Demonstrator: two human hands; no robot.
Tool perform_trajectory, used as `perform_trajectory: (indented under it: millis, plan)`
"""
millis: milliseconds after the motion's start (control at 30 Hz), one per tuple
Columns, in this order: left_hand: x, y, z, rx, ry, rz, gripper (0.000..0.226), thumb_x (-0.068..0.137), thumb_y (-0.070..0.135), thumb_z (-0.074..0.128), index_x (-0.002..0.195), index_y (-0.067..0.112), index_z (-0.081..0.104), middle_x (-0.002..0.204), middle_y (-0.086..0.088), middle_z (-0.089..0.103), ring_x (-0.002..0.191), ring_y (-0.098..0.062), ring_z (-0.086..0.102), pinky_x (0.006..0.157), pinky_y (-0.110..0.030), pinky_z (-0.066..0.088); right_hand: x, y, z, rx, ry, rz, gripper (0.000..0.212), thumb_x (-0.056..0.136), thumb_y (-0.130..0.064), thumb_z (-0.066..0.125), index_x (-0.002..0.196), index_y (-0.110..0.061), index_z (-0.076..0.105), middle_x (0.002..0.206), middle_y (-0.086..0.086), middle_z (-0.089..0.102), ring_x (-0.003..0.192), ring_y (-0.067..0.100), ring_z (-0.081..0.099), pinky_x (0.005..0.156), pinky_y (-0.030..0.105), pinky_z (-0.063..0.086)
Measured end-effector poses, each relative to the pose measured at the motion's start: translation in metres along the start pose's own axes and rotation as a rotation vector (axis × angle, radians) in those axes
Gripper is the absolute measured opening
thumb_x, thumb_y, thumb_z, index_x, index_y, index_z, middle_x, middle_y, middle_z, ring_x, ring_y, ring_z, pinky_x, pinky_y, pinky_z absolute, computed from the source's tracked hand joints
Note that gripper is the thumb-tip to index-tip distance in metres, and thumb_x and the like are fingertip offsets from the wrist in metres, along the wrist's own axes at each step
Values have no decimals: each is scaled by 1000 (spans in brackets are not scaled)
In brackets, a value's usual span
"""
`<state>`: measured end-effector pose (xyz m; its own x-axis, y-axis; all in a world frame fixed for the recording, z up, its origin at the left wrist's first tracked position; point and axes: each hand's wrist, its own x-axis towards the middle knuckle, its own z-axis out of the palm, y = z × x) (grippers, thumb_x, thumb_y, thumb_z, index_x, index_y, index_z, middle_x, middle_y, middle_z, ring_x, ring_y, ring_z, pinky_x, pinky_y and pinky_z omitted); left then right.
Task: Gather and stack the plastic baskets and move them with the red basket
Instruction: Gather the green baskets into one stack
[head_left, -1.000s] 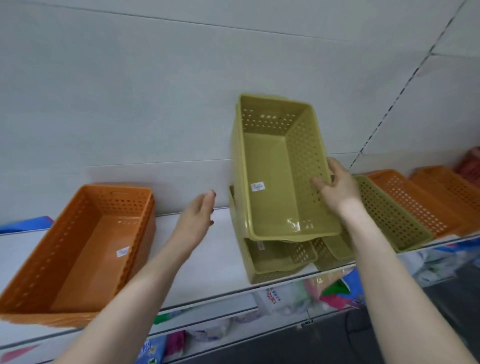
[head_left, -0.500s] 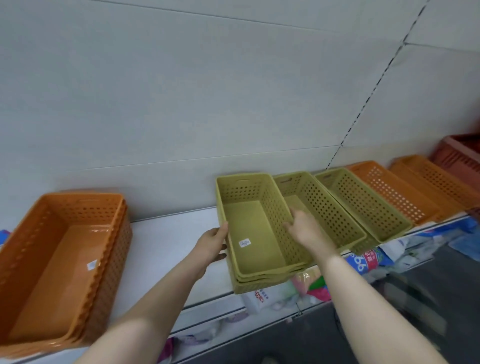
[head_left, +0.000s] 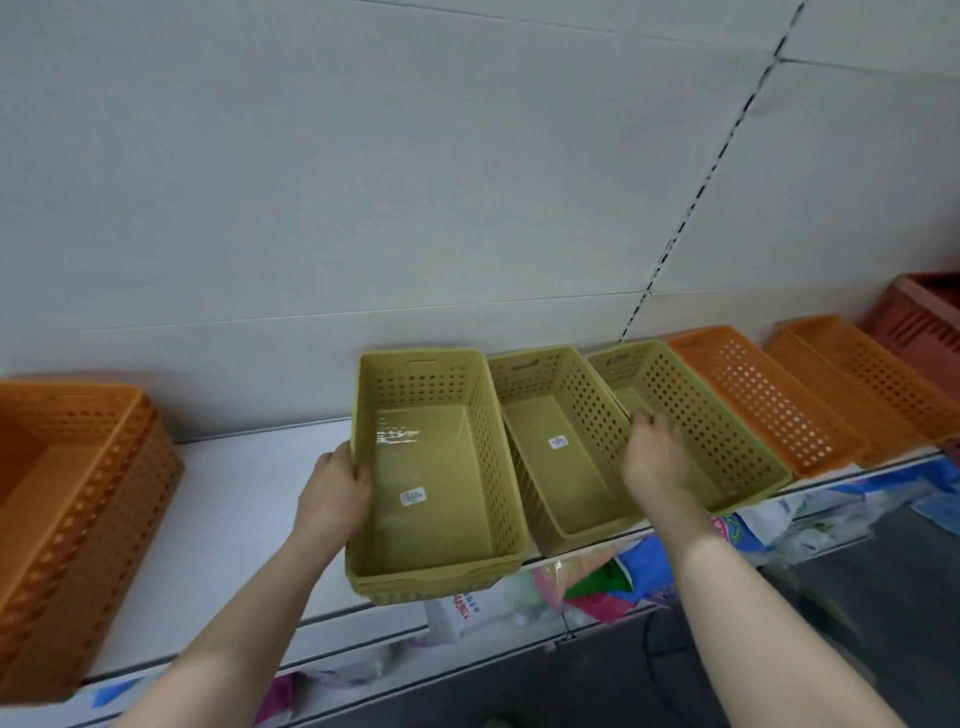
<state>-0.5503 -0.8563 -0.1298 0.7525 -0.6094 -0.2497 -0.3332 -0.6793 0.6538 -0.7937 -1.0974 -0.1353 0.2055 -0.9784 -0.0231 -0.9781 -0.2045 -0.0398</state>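
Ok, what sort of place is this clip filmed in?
Most likely a shop aisle. A long white shelf carries rows of matching green baskets and orange baskets, some with price stickers inside, and packaged goods sit on the shelf below.

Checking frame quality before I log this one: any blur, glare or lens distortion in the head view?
Head view: the right hand is motion-blurred, its fingers smeared; the left hand is sharp. A glare patch sits on the floor of the nearest olive-green perforated plastic basket. Wide-angle distortion bends the white shelf and wall seams. Lighting is even and soft.
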Motion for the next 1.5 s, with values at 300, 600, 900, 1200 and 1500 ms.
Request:
perform_trajectory:
  millis: [300,600,900,1200,1500]
  plan:
    - [2,-4,-17,242,136,-47,28,89,13,48,117,10,52,114,-25,65,103,-44,60,77,-40,44,22,14,11,438,-160,-113,27,93,-24,64,114,-9,65,111,13,72,103,33,66,82,34,49]
    - [-25,114,50,265,246,599,56,83,-1,57,138,4,51,139,-21,51,124,-39,53,107,-39,39,69,104,-3,155,95,42,51,90,-11,59,139,-14,45,141,20,47,131,39,43,108,49,37]
    - [-18,132,158,546,-96,160,83,92,-4,44,149,-4,-15,157,-30,14,127,-35,52,102,-37,43,74,150,29,133,-165,85,38,96,-10,48,133,-6,42,120,23,64,110,38,62,87,40,47]
    - [-17,118,150,453,94,102,83,90,-7,45,151,-3,-11,159,-32,-2,119,-36,59,97,-36,47,61,154,17,216,-119,35,32,94,-14,46,126,-14,52,117,21,65,108,39,62,87,41,46]
    - [-20,134,125,292,191,297,47,80,-4,52,126,-3,46,116,-24,58,101,-41,60,85,-43,46,45,160,-35,175,60,17,41,93,-14,45,133,-24,48,117,22,67,108,41,64,87,41,47]
